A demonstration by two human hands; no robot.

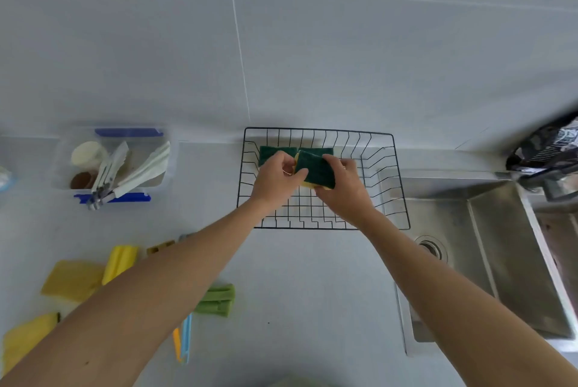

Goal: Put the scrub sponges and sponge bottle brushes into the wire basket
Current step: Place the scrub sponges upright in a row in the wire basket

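A black wire basket (pixel 397 199) stands on the counter against the wall. Two green scrub sponges (pixel 269 153) lie at its back. Over the basket, my right hand (pixel 344 189) and my left hand (pixel 275 177) both grip a green-and-yellow scrub sponge (pixel 316 169), held tilted. On the counter at the left lie two yellow sponges (pixel 70 280), a yellow sponge bottle brush (pixel 120 260) and a green sponge bottle brush (pixel 217 299) with blue and orange handles (pixel 184 339). My left forearm hides parts of them.
A clear plastic container (pixel 165 177) with blue clips holds white tongs and small round items at the back left. A steel sink (pixel 488 249) with a drain lies right of the basket. A dark faucet fixture (pixel 544 161) is at the far right.
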